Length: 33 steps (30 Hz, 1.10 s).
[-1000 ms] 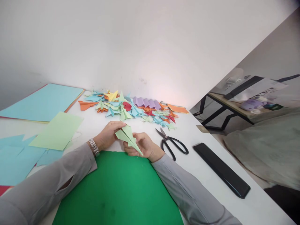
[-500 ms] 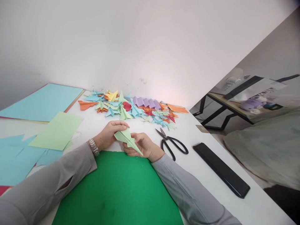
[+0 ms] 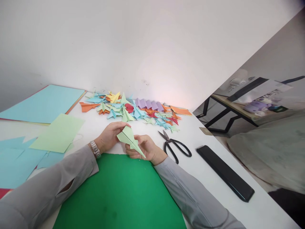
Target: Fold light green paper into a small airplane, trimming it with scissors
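Observation:
A pale green folded paper plane (image 3: 128, 138) is held between my hands above the far edge of a green mat (image 3: 119, 190). Its narrow nose points down to the right, toward me. My right hand (image 3: 145, 148) grips it near the middle, with fingers curled underneath. At the wide tail, my left hand (image 3: 111, 135) has its fingers behind and along the paper's edge; some fingertips are hidden. A pile of colourful folded papers (image 3: 128, 108) lies just beyond, and black-handled scissors (image 3: 175, 144) rest to the right of my right hand.
Large blue sheets (image 3: 45, 101) are stacked at the back left. A pale green sheet (image 3: 57, 133) overlaps more blue paper (image 3: 19, 165) on the left. On the right lies a long black object (image 3: 225, 171) near the table edge. A white wall (image 3: 143, 47) stands behind.
The plane's tail has tilted slightly upward, and my left thumb no longer lies over its top edge. My right hand and the surroundings stay nearly the same.

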Each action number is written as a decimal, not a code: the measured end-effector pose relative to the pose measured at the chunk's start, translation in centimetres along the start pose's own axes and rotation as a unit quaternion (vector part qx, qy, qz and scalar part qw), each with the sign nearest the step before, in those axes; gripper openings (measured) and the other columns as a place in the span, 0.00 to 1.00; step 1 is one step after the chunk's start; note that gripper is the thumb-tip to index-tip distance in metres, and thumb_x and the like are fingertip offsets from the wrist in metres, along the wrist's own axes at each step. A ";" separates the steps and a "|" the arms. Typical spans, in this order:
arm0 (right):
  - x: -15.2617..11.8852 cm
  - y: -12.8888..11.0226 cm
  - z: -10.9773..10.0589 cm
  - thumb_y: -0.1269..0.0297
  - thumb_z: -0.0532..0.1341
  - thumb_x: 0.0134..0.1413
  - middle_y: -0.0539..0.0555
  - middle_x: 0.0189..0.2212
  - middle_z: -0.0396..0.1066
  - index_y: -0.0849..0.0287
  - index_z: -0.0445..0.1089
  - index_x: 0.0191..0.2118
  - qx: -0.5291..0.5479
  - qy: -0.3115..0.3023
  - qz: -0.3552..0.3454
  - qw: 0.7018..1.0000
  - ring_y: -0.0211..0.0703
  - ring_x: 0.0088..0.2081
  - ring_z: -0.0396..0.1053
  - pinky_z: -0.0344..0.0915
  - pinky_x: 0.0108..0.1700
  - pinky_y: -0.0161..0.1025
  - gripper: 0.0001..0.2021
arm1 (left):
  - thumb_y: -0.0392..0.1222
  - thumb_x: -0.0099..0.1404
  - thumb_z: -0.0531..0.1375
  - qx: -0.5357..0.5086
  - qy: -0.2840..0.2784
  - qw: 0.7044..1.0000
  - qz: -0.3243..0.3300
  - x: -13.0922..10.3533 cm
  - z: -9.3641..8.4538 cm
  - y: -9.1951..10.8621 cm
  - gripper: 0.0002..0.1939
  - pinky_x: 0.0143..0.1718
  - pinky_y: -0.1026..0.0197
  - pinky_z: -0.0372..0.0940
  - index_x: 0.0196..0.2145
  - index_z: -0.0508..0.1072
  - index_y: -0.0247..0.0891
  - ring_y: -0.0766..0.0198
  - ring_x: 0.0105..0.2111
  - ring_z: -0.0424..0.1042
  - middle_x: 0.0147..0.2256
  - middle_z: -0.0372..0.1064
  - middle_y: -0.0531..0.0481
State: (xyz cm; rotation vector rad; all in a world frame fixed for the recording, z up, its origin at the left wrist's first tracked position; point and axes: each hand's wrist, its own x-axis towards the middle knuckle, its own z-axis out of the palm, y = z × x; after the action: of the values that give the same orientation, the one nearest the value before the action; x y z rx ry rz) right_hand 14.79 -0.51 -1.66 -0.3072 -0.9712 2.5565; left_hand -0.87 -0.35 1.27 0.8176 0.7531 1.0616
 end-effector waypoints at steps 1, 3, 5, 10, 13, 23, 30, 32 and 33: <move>0.0 0.0 0.0 0.71 0.52 0.31 0.47 0.15 0.55 0.61 0.59 0.29 0.001 0.000 0.000 1.000 0.34 0.16 0.47 0.44 0.15 0.29 0.11 | 0.42 0.47 0.62 0.002 -0.004 1.000 -0.002 0.0 0.0 0.0 0.08 0.24 0.64 0.58 0.25 0.75 0.34 0.67 0.23 0.63 0.22 0.66 0.52; 0.0 0.0 0.0 0.71 0.52 0.31 0.47 0.15 0.54 0.62 0.59 0.29 0.003 0.001 0.002 1.000 0.34 0.17 0.47 0.44 0.15 0.29 0.11 | 0.39 0.45 0.63 0.012 -0.010 1.000 -0.004 0.1 -0.1 0.0 0.07 0.24 0.65 0.57 0.25 0.75 0.35 0.67 0.23 0.63 0.21 0.66 0.52; 0.0 0.0 0.1 0.71 0.52 0.31 0.48 0.15 0.55 0.62 0.60 0.29 0.004 0.001 0.003 1.000 0.34 0.17 0.48 0.44 0.15 0.29 0.11 | 0.37 0.44 0.63 0.022 -0.011 1.000 0.002 0.1 -0.1 -0.1 0.05 0.23 0.65 0.57 0.24 0.75 0.35 0.68 0.22 0.62 0.21 0.66 0.52; 0.0 -0.1 0.2 0.71 0.53 0.32 0.48 0.15 0.55 0.62 0.61 0.29 0.004 -0.003 0.001 1.000 0.34 0.17 0.49 0.45 0.15 0.28 0.10 | 0.37 0.46 0.62 0.029 0.000 1.000 0.010 0.2 -0.2 -0.3 0.04 0.23 0.65 0.56 0.22 0.75 0.35 0.68 0.21 0.62 0.20 0.65 0.52; 0.0 -0.1 0.2 0.71 0.53 0.32 0.48 0.15 0.56 0.63 0.62 0.29 0.004 -0.004 -0.003 1.000 0.33 0.17 0.49 0.46 0.15 0.28 0.11 | 0.37 0.46 0.62 0.023 0.004 1.000 0.016 0.3 -0.3 -0.3 0.04 0.23 0.65 0.57 0.22 0.75 0.34 0.68 0.22 0.62 0.21 0.65 0.52; -0.1 0.0 0.5 0.72 0.55 0.31 0.48 0.16 0.59 0.62 0.63 0.30 -0.008 0.015 -0.060 0.998 0.33 0.17 0.51 0.48 0.17 0.29 0.12 | 0.36 0.51 0.60 -0.084 -0.003 0.996 0.001 0.8 -0.6 -0.5 0.04 0.28 0.63 0.62 0.25 0.73 0.32 0.66 0.25 0.66 0.24 0.68 0.50; 0.1 0.0 1.0 0.73 0.59 0.32 0.48 0.22 0.67 0.60 0.65 0.26 0.011 0.102 -0.177 0.979 0.35 0.23 0.61 0.59 0.24 0.32 0.08 | 0.35 0.51 0.59 -0.071 -0.027 0.997 0.009 0.8 -0.8 -0.7 0.04 0.26 0.64 0.60 0.26 0.72 0.31 0.68 0.23 0.65 0.24 0.66 0.50; 0.3 0.0 1.1 0.74 0.60 0.33 0.47 0.23 0.68 0.59 0.66 0.27 0.017 0.140 -0.211 0.967 0.35 0.26 0.64 0.62 0.28 0.33 0.09 | 0.35 0.51 0.60 -0.059 -0.031 0.998 0.017 0.7 -0.7 -0.7 0.04 0.26 0.64 0.60 0.26 0.71 0.31 0.69 0.23 0.64 0.23 0.65 0.51; 0.4 0.0 1.0 0.75 0.61 0.33 0.47 0.23 0.69 0.59 0.66 0.27 0.020 0.160 -0.231 0.960 0.35 0.26 0.64 0.62 0.30 0.33 0.09 | 0.34 0.51 0.60 -0.054 -0.031 0.998 0.019 0.6 -0.6 -0.7 0.04 0.26 0.64 0.60 0.27 0.71 0.31 0.69 0.22 0.64 0.23 0.65 0.52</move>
State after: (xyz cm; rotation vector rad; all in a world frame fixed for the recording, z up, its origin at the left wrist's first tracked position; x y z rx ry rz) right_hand 14.09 -0.94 -0.91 -0.4130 -0.7618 2.0221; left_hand -0.91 0.17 0.27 0.7721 0.6245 1.0969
